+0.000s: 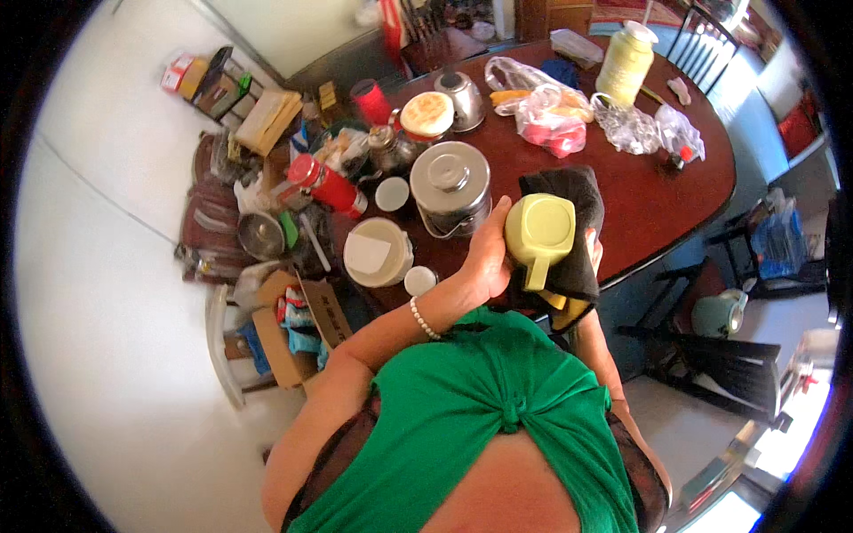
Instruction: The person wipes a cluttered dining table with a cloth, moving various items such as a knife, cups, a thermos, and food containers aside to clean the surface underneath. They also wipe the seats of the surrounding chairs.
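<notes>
A yellow mug (541, 226) is held bottom up above the near edge of the dark red table (656, 200), its handle pointing towards me. My left hand (490, 250) grips the mug's left side. My right hand (593, 252) holds a dark cloth (570, 190) with a yellow underside against the mug's right side; most of that hand is hidden by the cloth. Just left of the mug stands a lidded steel pot (450, 186). Nearer my left forearm are a round tub (378, 252) with a white paper on top and a small white cup (420, 281).
Left on the table are a red thermos (326, 184), a white bowl (392, 194) and a metal teapot (390, 152). Further back stand a kettle (460, 100), plastic bags (550, 123) and a large yellow jar (625, 63). An open cardboard box (280, 346) is at lower left, a black chair (726, 366) at right.
</notes>
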Tool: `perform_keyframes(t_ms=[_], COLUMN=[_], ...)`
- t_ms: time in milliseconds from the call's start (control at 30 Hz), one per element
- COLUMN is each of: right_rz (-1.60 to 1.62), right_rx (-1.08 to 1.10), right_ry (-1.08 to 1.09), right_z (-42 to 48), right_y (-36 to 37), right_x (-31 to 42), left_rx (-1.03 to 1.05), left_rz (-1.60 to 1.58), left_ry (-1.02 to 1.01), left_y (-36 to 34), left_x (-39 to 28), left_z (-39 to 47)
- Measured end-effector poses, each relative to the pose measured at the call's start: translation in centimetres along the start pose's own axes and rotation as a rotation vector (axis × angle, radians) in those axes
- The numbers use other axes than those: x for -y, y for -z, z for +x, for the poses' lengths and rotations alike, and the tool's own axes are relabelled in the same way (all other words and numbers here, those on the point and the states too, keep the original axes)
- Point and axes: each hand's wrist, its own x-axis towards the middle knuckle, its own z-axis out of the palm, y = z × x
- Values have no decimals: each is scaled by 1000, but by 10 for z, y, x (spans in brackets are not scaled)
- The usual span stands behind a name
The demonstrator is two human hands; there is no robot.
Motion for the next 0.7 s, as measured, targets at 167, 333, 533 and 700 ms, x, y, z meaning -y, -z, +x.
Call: perform_keyframes(t_ms=[167,333,533,700], right_rz=[-58,-202,-295,-321], right_rx=[-174,-85,35,-116], right_ry=[-104,-56,-46,-83], right_z=[7,-4,-3,18], right_y=[-10,-40,-50,-12], right_x=[-8,5,-12,-13], left_rx=[-33,95,-29,-264], left_rz=[483,732,999,682], left_ry=[-488,-531,-716,-683], left_y=[54,76,83,157], left_x=[2,-15,-40,-83], left_z=[16,-10,-48,-43])
